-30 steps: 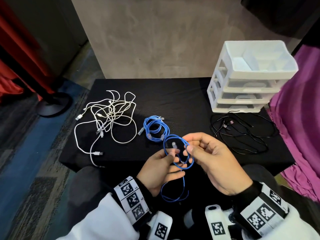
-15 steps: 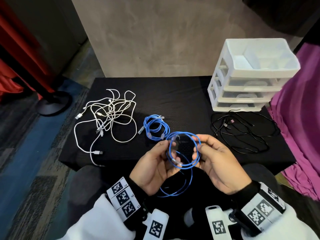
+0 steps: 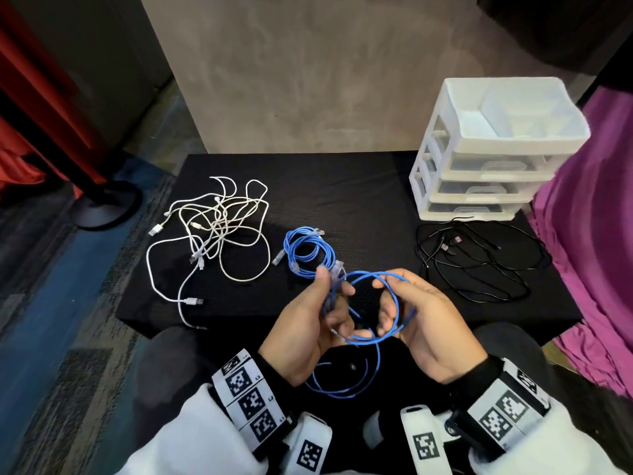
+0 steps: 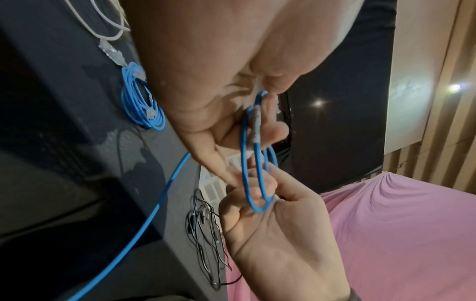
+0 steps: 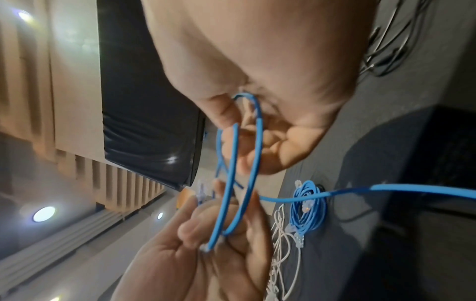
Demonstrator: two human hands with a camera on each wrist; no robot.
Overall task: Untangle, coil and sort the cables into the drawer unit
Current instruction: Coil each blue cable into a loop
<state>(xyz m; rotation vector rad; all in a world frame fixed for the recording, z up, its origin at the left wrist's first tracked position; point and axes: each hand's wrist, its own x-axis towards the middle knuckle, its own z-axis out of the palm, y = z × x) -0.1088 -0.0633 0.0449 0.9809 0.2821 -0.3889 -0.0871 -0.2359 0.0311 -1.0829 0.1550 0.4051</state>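
1. Right now my left hand point(image 3: 308, 334) and my right hand point(image 3: 424, 323) hold the blue cable point(image 3: 394, 296) between them, raised over the near edge of the table point(image 3: 359, 200).
2. My left grip pinches one side of the cable's loops, with thumb and fingers curled on the strands; a clear plug point(image 3: 337, 269) sticks up at my left fingertips point(image 3: 322, 274).
3. My right grip is curled round the opposite side of the loops, with the strands running across the fingers point(image 3: 385, 311).
4. From the wrist views the loops point(image 4: 257, 154) stand as a narrow oval stretched between the two hands point(image 5: 239, 183).
5. A loose tail of the same cable hangs below my hands toward my lap point(image 3: 342, 389).
6. A second blue cable, already coiled point(image 3: 305, 252), lies on the table around the middle, just beyond my left hand.
7. Tangled white cables point(image 3: 219, 231) lie toward the left edge, one end trailing over the near edge.
8. Loose black cables point(image 3: 479, 262) lie toward the right edge, in front of the drawer unit point(image 3: 479, 180).
9. That white drawer unit stands at the far right corner, its three drawers pushed in and an open divided tray on top.
10. A magenta cloth point(image 3: 589, 234) hangs beside the right edge.
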